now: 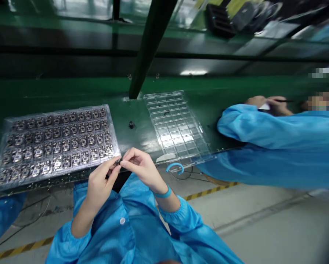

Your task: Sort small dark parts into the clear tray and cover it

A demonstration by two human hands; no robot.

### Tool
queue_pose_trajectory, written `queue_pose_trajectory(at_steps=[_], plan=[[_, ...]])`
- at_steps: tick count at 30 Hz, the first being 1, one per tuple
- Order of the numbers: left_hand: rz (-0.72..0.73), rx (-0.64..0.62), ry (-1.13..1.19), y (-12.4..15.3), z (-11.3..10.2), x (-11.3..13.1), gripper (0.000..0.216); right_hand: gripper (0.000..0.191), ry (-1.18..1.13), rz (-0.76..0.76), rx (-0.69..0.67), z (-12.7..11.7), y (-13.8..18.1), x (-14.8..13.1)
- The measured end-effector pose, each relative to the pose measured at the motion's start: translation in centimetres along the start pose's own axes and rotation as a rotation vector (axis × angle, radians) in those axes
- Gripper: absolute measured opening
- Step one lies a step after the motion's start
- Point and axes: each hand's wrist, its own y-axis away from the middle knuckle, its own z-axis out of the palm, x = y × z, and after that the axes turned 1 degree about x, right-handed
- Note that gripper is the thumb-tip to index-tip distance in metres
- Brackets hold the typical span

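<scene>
A: What is held by the hands?

B: A small dark part [117, 161] is pinched between the fingertips of both hands. The left hand [100, 183] is closed on it from the left and the right hand [141, 167] from the right, thumbs and forefingers drawn narrow around it. The part's details cannot be made out.

A: Where is the part placed relative to the full tray?

B: It is held just off the near right corner of the full tray [55, 145], at the bench edge and above the person's lap. The full tray is packed with rows of dark round components.

A: What else is seen, taking the full tray as the landmark?

B: To its right, well apart, a clear empty tray [177, 126] is laid on the green bench [57, 93]. Between the two trays a single loose dark piece [132, 125] is left on the bench. A blue band [163, 193] is worn on the right wrist, nearer than the full tray. A blue coil [174, 167] is seen at the empty tray's near edge.

A: Is anyone else in view?

B: Far to the right of the full tray, a co-worker's blue sleeve [277, 132] is rested on the bench, with a co-worker's hand [271, 104] beyond it. What is held there cannot be told.
</scene>
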Motion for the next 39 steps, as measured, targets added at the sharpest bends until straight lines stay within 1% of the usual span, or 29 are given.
queue_pose_trajectory(at_steps=[5,9,17,21,25,27,30,32,33,34,37,39], plan=[[-0.073,-0.044,0.109,-0.1,-0.5,-0.6,0.030,0.052,-0.079,0.071,-0.072,0.1,-0.4,-0.1],[-0.119,-0.062,0.142,-0.1,-0.7,-0.8,0.032,0.051,-0.092,0.044,-0.088,0.2,-0.4,-0.1],[-0.054,-0.059,0.106,-0.3,-0.8,-0.7,0.034,0.048,-0.101,0.064,-0.102,-0.1,-0.2,-0.2],[-0.030,-0.095,0.094,-0.1,-0.6,-0.6,0.034,0.043,-0.051,0.048,-0.096,-0.6,0.1,0.0],[-0.001,-0.163,0.072,0.1,-0.6,-0.7,0.040,0.044,0.022,0.041,-0.096,-1.0,0.2,0.3],[-0.030,-0.188,0.078,0.1,-0.7,-0.5,0.043,0.046,0.020,0.032,-0.081,-0.9,0.2,0.4],[-0.108,-0.188,0.087,-0.2,-0.7,0.1,0.043,0.048,-0.008,0.013,0.010,-0.6,0.1,0.6],[-0.144,-0.186,0.086,-0.4,-0.6,0.6,0.031,0.049,-0.035,0.006,0.072,-0.4,0.0,0.9],[-0.152,-0.189,0.084,-0.6,-0.6,0.9,0.022,0.050,-0.048,0.004,0.090,-0.3,-0.1,1.0],[-0.158,-0.196,0.080,-0.8,-0.5,1.2,0.019,0.050,-0.057,0.003,0.102,-0.2,-0.1,1.1],[-0.183,-0.212,0.091,-1.1,-0.4,1.7,0.032,0.049,-0.057,0.012,0.105,-0.1,-0.1,1.3],[-0.215,-0.218,0.125,-1.2,-0.4,1.8,0.036,0.048,-0.061,0.015,0.094,0.0,-0.1,1.4]])
